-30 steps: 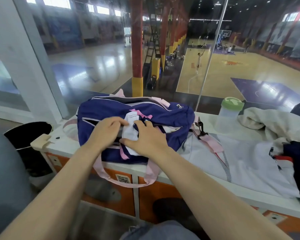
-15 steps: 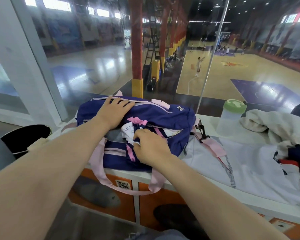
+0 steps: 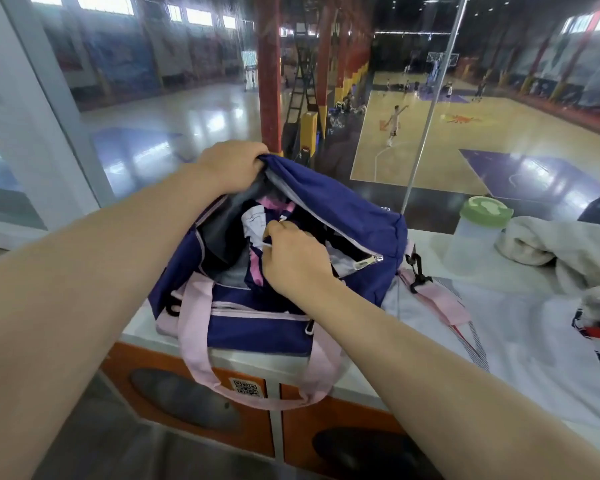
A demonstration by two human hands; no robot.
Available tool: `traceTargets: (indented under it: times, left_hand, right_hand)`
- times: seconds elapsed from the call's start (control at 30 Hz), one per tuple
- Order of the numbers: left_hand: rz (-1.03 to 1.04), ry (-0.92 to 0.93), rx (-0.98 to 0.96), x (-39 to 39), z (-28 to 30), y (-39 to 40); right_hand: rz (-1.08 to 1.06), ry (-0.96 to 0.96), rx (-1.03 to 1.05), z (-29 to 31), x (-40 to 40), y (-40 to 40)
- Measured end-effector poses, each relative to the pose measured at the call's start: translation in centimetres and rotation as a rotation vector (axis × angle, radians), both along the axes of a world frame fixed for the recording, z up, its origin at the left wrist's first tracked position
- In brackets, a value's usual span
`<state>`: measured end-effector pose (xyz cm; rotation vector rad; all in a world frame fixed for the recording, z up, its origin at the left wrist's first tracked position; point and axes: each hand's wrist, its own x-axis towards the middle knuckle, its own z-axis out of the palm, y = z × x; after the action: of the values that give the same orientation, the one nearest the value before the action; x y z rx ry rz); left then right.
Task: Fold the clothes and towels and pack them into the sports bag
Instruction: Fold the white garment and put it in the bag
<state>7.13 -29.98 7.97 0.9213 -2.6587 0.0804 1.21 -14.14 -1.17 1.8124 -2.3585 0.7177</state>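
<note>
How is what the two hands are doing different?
The left hand grips the sports bag by its far top edge and lifts it; the right hand pinches the white and pink clothing inside the opening. The left hand sits higher and farther away; the right is lower. Both have curled fingers.

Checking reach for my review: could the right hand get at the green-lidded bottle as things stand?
Probably yes, once it lets go: the right hand grips clothing inside the sports bag, and bare counter leads to the bottle.
</note>
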Motion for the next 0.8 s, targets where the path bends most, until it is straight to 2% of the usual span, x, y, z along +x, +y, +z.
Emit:
traceTargets:
  times: [0.1,0.2,0.27,0.43,0.53,0.6,0.63,0.7,0.8]
  left_hand:
    - [-0.018,0.004,0.025,0.2,0.1,0.1]
    - [-0.035,0.025,0.058,0.6,-0.3,0.5]
    - [-0.040,0.019,0.068,0.9,-0.7,0.5]
    - [-0.029,0.024,0.081,1.3,-1.1,0.0]
    - [-0.021,0.029,0.080,1.1,-1.0,0.5]
    - [-0.017,0.030,0.076,1.1,-1.0,0.7]
    - [-0.016,0.033,0.078,1.1,-1.1,0.7]
    - [-0.015,0.034,0.080,1.4,-1.2,0.7]
    - [-0.022,0.048,0.078,1.6,-1.4,0.6]
  right_hand:
    - [-0.075,0.068,0.074,-1.6,-1.1,-2.2]
    - [-0.084,0.003,0.238,-3.7,-1.7,-3.4]
    - [-0.024,-0.015,0.274,-4.0,-2.0,-3.7]
    - [0.049,-0.388,0.093,-3.5,-3.3,-3.8]
    - [0.128,-0.516,0.070,-3.9,-3.3,-3.5]
    - [0.151,-0.530,0.080,-4.1,-3.3,-3.6]
    - [0.134,-0.496,0.094,-4.2,-3.4,-3.8]
    - [0.042,-0.299,0.123,-4.3,-3.4,-3.9]
    - [-0.086,0.223,0.003,-3.9,-3.1,-3.2]
